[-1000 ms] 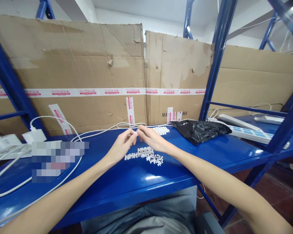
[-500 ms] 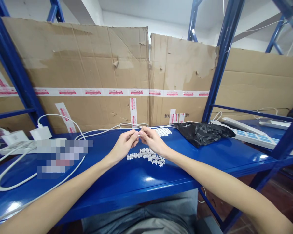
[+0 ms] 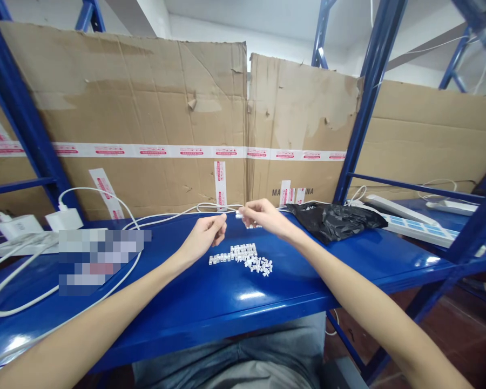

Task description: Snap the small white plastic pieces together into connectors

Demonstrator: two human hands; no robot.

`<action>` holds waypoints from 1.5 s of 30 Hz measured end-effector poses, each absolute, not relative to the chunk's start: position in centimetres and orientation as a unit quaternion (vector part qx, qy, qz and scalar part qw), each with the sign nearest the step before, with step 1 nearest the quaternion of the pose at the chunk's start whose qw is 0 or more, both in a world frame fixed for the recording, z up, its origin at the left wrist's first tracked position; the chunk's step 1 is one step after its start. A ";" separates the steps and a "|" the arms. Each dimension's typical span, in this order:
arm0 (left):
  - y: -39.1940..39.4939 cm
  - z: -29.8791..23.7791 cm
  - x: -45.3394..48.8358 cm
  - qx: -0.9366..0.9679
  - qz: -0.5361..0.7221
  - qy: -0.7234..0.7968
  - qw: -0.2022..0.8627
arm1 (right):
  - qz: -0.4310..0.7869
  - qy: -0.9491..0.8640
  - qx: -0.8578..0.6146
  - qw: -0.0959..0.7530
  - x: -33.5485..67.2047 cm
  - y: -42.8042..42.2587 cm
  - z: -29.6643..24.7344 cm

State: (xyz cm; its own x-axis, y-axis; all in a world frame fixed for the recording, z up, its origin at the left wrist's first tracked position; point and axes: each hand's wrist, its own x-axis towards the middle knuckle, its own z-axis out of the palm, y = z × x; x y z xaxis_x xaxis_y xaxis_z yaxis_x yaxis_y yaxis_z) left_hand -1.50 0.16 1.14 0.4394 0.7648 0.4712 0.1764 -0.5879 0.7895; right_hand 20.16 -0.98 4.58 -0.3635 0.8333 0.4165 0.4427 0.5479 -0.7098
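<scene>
A: What is lying on the near side of the grip?

B: Denim-clad legs (image 3: pixel 295 336) are showing nearest, under the front edge of the blue shelf (image 3: pixel 186 313). On the shelf, nearer than both hands, a loose pile of white bits (image 3: pixel 259 266) is spreading; just beyond it a compact block of small parts (image 3: pixel 243 250) is sitting, with a single line of small parts (image 3: pixel 220 259) extending leftward.

A: And the grip itself?

B: The right hand (image 3: pixel 265 217) is pinching a small white piece (image 3: pixel 238 214) between its fingertips, above the shelf. The left hand (image 3: pixel 206 236) is curling its fingers just to the left, apart from the right; whether anything is resting inside it, one cannot tell.

A: What is appearing around and beyond?

B: Close under the right hand, a set of white pieces (image 3: pixel 254 226) is lying partly hidden. Right of the grip, a black plastic bag (image 3: pixel 336 222) is slumping on the shelf; well to the left, a white adapter (image 3: pixel 65 219) is standing. Farthest of these, behind the grip, a tall cardboard panel (image 3: pixel 146 113) is rising, with printed tape (image 3: pixel 194 152) running across it.
</scene>
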 end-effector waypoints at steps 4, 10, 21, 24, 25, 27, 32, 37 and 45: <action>0.4 1.2 -2.0 0.795 0.433 0.329 0.271 | 0.071 -0.752 -0.638 0.149 25.5 0.0 6.8; 0.2 1.3 -2.0 0.814 0.412 0.330 0.243 | 0.159 -0.636 -0.755 -0.020 28.5 1.2 6.0; 0.0 1.4 -2.1 0.825 0.380 0.346 0.234 | 0.163 -0.670 -0.724 0.009 30.7 3.1 5.0; 0.0 1.3 -2.0 0.830 0.367 0.347 0.234 | 0.169 -0.676 -0.717 0.020 30.7 4.1 3.9; 0.0 1.3 -2.0 0.832 0.365 0.347 0.234 | 0.168 -0.678 -0.715 0.029 30.7 4.4 3.7; 0.0 1.3 -2.0 0.834 0.361 0.346 0.234 | 0.163 -0.681 -0.712 0.049 30.9 5.0 3.2; 0.1 1.2 -2.0 0.838 0.351 0.343 0.238 | 0.147 -0.690 -0.703 0.089 31.2 6.2 2.3; 0.0 1.2 -2.0 0.840 0.344 0.346 0.237 | 0.135 -0.707 -0.685 0.110 31.3 6.4 2.0; -0.2 1.3 -2.0 0.844 0.333 0.344 0.240 | 0.121 -0.734 -0.658 0.120 31.1 6.2 2.2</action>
